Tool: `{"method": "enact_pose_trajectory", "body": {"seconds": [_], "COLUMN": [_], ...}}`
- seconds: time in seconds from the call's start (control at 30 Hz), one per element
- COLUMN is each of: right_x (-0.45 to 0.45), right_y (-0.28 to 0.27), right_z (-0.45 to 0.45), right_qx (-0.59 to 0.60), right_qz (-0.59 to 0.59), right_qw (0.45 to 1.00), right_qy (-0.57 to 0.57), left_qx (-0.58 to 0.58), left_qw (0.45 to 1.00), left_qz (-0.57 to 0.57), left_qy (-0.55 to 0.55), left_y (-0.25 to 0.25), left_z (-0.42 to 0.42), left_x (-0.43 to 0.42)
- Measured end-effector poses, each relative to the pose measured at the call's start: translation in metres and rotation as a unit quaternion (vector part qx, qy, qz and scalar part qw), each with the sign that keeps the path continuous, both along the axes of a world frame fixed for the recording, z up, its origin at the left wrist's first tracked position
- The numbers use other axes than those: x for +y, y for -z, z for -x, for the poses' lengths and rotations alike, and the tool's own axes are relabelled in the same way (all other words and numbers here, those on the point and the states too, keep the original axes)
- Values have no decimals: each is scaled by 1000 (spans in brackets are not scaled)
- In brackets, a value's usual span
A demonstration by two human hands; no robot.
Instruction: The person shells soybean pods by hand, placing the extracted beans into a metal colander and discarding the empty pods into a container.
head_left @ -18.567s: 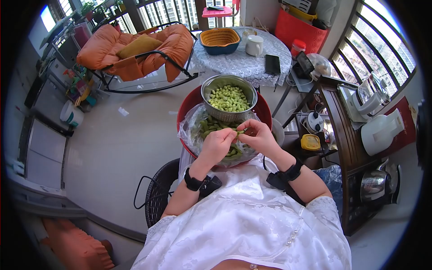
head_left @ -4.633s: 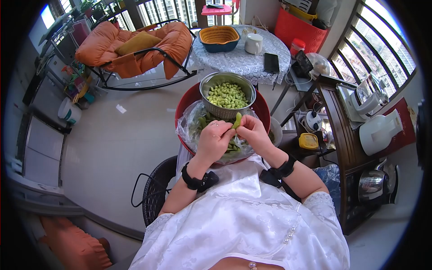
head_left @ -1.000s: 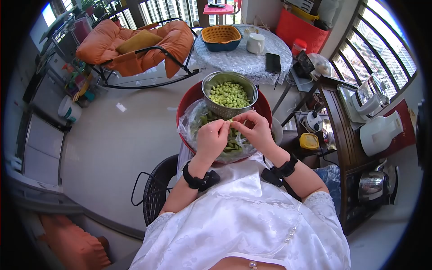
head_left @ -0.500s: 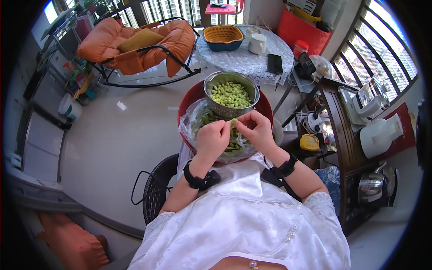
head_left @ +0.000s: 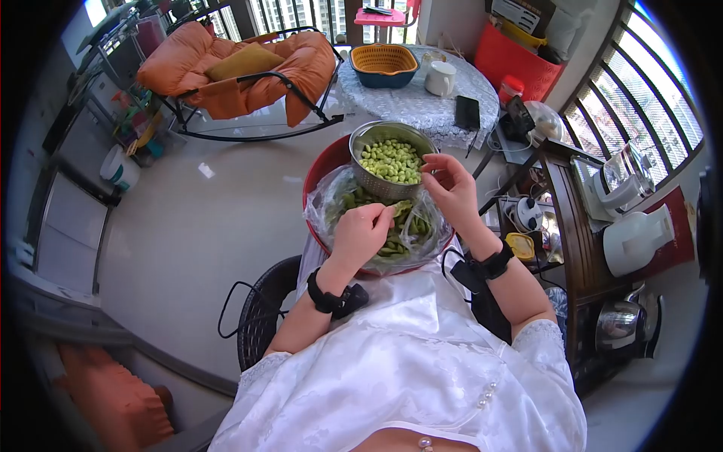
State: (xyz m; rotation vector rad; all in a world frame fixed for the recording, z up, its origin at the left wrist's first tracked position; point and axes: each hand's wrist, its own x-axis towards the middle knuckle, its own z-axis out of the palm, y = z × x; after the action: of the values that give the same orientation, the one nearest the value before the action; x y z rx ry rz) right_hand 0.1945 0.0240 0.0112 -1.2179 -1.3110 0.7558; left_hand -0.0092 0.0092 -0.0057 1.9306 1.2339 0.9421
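Observation:
My left hand [head_left: 364, 232] is closed in a pinch on a green bean pod [head_left: 403, 206], above a clear plastic bag [head_left: 322, 197] of pods. At the right rim of the metal colander [head_left: 385, 187], my right hand [head_left: 452, 191] has its fingers curled but apart, with nothing visible between them. Shelled green beans [head_left: 392, 160] fill much of the colander. Colander and bag both rest in a red basin [head_left: 310, 179] in front of my lap. More pods [head_left: 393, 245] lie in the bag, partly hidden by my left hand.
Ahead stands a lace-covered table [head_left: 376, 102] with an orange basket [head_left: 382, 60], a white mug [head_left: 440, 78] and a phone [head_left: 467, 113]. An orange rocking chair [head_left: 226, 75] is at the left. Along the right runs a wooden shelf [head_left: 576, 218] with a white kettle [head_left: 636, 241].
My right hand has left the pod and moved up and right to the colander's rim. My left hand keeps the pod over the bag. The view has shifted slightly.

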Motion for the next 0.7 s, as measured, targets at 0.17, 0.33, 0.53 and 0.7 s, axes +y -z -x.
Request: {"method": "enact_pose_trajectory", "body": {"seconds": [0.17,0.33,0.53,0.7], "right_x": [-38,-45,-30,-8], "right_y": [-16,-14,-9,74], "right_z": [1,-10,-67,-156], "right_qx": [-169,-126,18,-170], "right_qz": [-54,60,46,100], "right_qw": [980,974,999,964], "right_qy": [-96,-179,14,180], "left_qx": [-106,-142,-26,64], "left_qw": [992,985,999,998], "left_qz": [-36,-48,-33,5], "left_qy": [63,83,30,26], "left_y": [0,-1,7,13], "left_z": [-4,-5,2,4], "left_x": [0,-1,4,4]}}
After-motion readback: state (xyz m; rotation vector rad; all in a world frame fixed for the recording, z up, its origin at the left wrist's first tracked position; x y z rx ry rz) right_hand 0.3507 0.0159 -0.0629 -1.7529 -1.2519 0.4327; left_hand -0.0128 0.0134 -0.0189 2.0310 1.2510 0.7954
